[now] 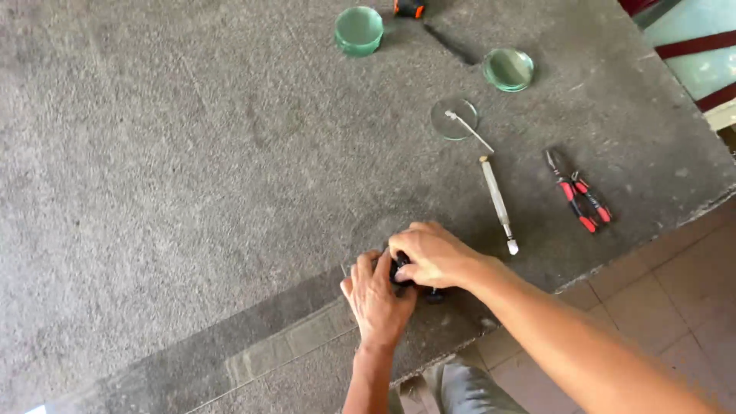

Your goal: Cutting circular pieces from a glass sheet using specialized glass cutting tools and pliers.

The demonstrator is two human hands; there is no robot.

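Black small tool [404, 274], mostly hidden, held between both hands near the front edge of the tabletop [176, 176]; its exact kind cannot be told. A dark round part of it shows just right of the fingers, low beside the right wrist.

Left hand [377, 299]: palm down, fingers curled against the black tool from the near side, grip pressed onto it.

Right hand [431, 255]: laid over the tool from above, fingers folded round it, grip pinching the tool.

Tabletop: grey, rough felt-like covering, with a large clear glass sheet [284, 345] lying along the front edge under the hands.

Glass cutter [498, 204]: pencil-shaped, pale handle, lying just right of the hands.

Pliers [579, 192]: red and black handles, lying further right, well apart from the hands.

Round glass discs: a greenish stack [359, 31] at the far edge, a second stack [508, 69] to its right, a single thin disc [454, 119] nearer, with a thin metal rod [469, 130] resting across it.

Tiled floor [675, 299]: visible beyond the right edge.
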